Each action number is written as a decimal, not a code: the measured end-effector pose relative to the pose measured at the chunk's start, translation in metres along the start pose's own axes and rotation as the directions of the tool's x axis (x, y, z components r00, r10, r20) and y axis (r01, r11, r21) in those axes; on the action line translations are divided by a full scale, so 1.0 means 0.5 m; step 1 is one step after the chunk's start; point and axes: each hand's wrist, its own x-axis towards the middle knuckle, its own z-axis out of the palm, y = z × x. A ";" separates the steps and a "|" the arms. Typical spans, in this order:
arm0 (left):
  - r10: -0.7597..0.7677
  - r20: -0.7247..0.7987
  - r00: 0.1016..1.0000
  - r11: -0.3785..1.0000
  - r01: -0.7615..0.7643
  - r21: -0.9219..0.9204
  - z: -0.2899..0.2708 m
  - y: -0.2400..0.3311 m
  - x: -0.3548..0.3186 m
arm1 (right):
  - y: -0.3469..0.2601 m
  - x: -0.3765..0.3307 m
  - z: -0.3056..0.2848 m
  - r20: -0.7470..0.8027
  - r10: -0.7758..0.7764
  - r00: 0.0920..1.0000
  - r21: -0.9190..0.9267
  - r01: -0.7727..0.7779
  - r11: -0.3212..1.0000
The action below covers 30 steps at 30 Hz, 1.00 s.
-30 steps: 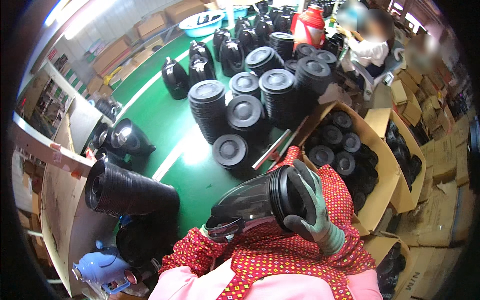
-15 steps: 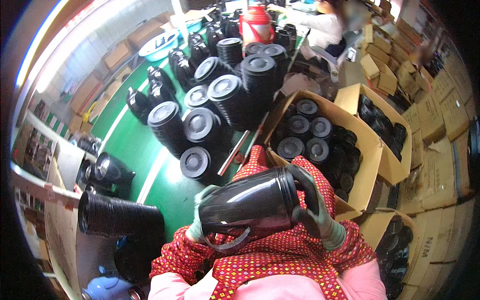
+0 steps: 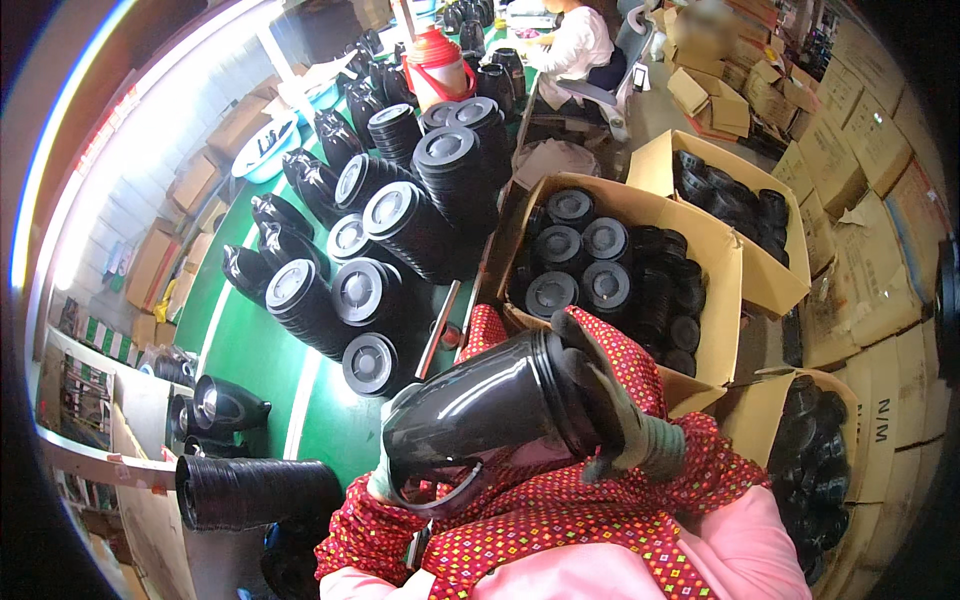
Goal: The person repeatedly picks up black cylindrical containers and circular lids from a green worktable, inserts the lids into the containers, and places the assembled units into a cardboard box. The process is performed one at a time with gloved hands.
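Observation:
In front of my chest lies a glossy black jug-shaped plastic shell (image 3: 470,410), tilted on its side with a thin handle loop low on its near side. My left hand (image 3: 384,468), in a pale green glove and mostly hidden behind the shell, grips its left end. At the ringed right end my right hand (image 3: 622,415), in a green glove with a dark palm, is wrapped round the rim. Whether a separate lid sits under that palm I cannot tell. Just beyond the shell, stacks of round black lids (image 3: 370,364) stand on the green table (image 3: 250,350).
An open carton (image 3: 735,300) of black lids stands to the right, with another carton (image 3: 790,270) behind it and one (image 3: 750,415) nearer me. A long lid stack (image 3: 260,492) lies at left. Farther off are a red-topped jug (image 3: 437,70) and a seated person (image 3: 580,45).
My view has turned, so the table and cartons sit farther left. My right hand has closed in over the shell's rim, its palm now against that end. The left hand keeps its grip.

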 end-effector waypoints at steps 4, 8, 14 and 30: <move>0.369 0.098 0.924 0.895 -0.382 0.230 -0.010 0.037 0.034 | 0.024 -0.020 0.022 -0.144 0.584 0.799 0.468 -0.465 0.751; 0.530 0.393 0.751 0.716 -0.645 0.266 -0.039 0.078 0.072 | 0.043 -0.032 -0.024 0.262 0.771 0.581 0.647 -0.698 0.306; -0.265 0.395 0.880 0.918 0.355 -0.175 0.020 0.019 0.002 | -0.014 0.008 -0.047 0.149 -0.190 0.970 -0.167 0.214 0.962; 0.039 0.439 0.897 0.990 0.025 -0.138 0.018 0.034 0.022 | 0.023 -0.040 0.069 -0.189 0.562 0.805 0.654 -0.324 0.683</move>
